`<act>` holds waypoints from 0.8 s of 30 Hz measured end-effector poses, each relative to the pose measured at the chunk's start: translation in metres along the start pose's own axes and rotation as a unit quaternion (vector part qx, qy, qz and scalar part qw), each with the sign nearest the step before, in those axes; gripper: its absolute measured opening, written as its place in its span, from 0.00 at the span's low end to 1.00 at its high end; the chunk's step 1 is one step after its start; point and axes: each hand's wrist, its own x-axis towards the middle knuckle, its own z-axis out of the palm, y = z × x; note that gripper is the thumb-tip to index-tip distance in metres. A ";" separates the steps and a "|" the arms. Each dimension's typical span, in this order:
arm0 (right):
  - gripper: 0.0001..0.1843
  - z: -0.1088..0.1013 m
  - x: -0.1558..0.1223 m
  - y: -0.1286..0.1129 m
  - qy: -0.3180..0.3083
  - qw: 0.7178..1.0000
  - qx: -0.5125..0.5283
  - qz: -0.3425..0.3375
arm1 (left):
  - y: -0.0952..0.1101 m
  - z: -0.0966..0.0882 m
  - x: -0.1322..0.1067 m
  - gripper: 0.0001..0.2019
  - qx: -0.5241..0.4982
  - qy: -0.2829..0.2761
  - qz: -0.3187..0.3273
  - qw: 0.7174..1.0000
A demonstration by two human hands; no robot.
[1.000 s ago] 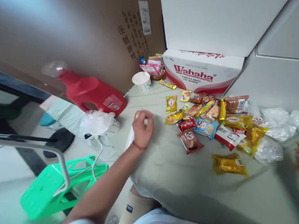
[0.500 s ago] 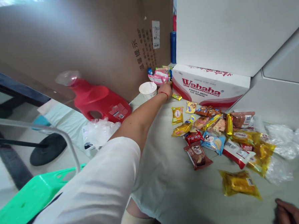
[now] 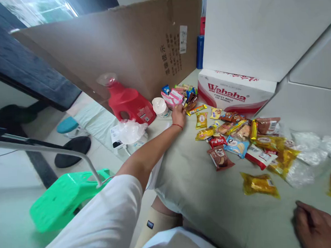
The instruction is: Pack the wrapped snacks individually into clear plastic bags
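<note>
My left hand, a red cord at its wrist, reaches to the far end of the cloth-covered table. Its fingers are closed beside a brown snack packet; what they hold, if anything, is hidden. Behind them lies a small heap with a pink packet. Left of the hand a white paper cup leans slightly. A narrow yellow packet lies just right of the hand. My right hand rests curled on the cloth at lower right, nothing showing in it. The nearest snack is a yellow-wrapped cake.
Several wrapped snacks, including a blue packet, spread over the table's middle, with clear plastic wrappers beyond. A Wahaha box and a cardboard sheet stand behind. At left are a red jug and a green plastic basket.
My left hand has drawn back slightly from the heap, uncovering the brown packet. The cup now leans. The view has shifted, and more of my right hand shows.
</note>
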 end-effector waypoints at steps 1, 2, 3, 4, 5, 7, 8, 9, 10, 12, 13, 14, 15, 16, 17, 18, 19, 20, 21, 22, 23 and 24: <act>0.26 0.000 0.000 -0.003 0.008 1.000 -0.015 -0.005 | 0.002 -0.006 -0.012 0.06 -0.007 0.003 0.011 1.000; 0.26 0.000 0.000 -0.005 0.018 0.999 -0.028 -0.009 | 0.005 -0.012 -0.026 0.05 -0.015 0.004 0.025 1.000; 0.27 0.000 0.000 -0.006 0.028 0.999 -0.037 -0.014 | 0.009 -0.019 -0.040 0.04 -0.023 0.004 0.042 0.999; 0.27 0.001 -0.001 -0.007 0.036 0.998 -0.039 -0.016 | 0.013 -0.026 -0.056 0.04 -0.034 0.004 0.065 0.997; 0.27 0.002 -0.001 -0.007 0.041 0.998 -0.039 -0.020 | 0.019 -0.033 -0.073 0.04 -0.052 0.008 0.099 0.994; 0.27 0.002 -0.001 -0.008 0.050 0.998 -0.034 -0.032 | 0.032 -0.048 -0.107 0.05 -0.088 0.024 0.155 0.984; 0.26 0.002 -0.001 -0.008 0.056 0.997 -0.030 -0.037 | 0.041 -0.056 -0.122 0.06 -0.105 0.035 0.170 0.979; 0.26 0.002 0.000 -0.008 0.062 0.997 -0.025 -0.041 | 0.051 -0.064 -0.136 0.07 -0.122 0.045 0.175 0.976; 0.26 0.002 0.000 -0.008 0.069 0.996 -0.021 -0.044 | 0.062 -0.072 -0.146 0.07 -0.143 0.048 0.173 0.973; 0.25 0.002 0.000 -0.008 0.081 0.996 -0.012 -0.046 | 0.085 -0.082 -0.156 0.07 -0.216 0.045 0.143 0.965; 0.24 0.002 0.001 -0.008 0.085 0.995 -0.008 -0.048 | 0.098 -0.084 -0.155 0.08 -0.276 0.037 0.113 0.954; 0.24 0.003 0.001 -0.007 0.089 0.995 -0.004 -0.051 | 0.109 -0.083 -0.150 0.09 -0.352 0.023 0.071 0.933; 0.24 0.003 0.001 -0.006 0.092 0.994 0.000 -0.055 | 0.121 -0.079 -0.144 0.10 -0.437 0.000 0.016 0.899; 0.24 0.004 0.001 -0.005 0.093 0.994 0.005 -0.059 | 0.131 -0.074 -0.136 0.11 -0.518 -0.032 -0.049 0.853; 0.23 0.005 0.001 -0.004 0.094 0.994 0.009 -0.061 | 0.140 -0.066 -0.127 0.11 -0.583 -0.071 -0.119 0.800; 0.23 0.006 0.001 -0.004 0.095 0.993 0.014 -0.062 | 0.149 -0.057 -0.119 0.12 -0.628 -0.108 -0.188 0.748; 0.22 0.006 0.001 -0.003 0.096 0.993 0.019 -0.063 | 0.157 -0.048 -0.113 0.12 -0.655 -0.134 -0.250 0.700; 0.22 0.007 0.001 -0.003 0.097 0.993 0.026 -0.063 | 0.164 -0.038 -0.108 0.13 -0.669 -0.154 -0.303 0.660; 0.21 0.008 0.001 -0.003 0.097 0.993 0.032 -0.064 | 0.170 -0.030 -0.106 0.13 -0.677 -0.164 -0.346 0.628; 0.21 0.008 0.001 -0.003 0.097 0.992 0.039 -0.064 | 0.175 -0.023 -0.105 0.14 -0.683 -0.173 -0.378 0.601; 0.21 0.008 0.002 -0.002 0.097 0.992 0.045 -0.064 | 0.180 -0.017 -0.106 0.15 -0.688 -0.184 -0.401 0.576; 0.21 0.009 0.003 -0.002 0.095 0.992 0.052 -0.062 | 0.184 -0.014 -0.108 0.16 -0.693 -0.199 -0.417 0.553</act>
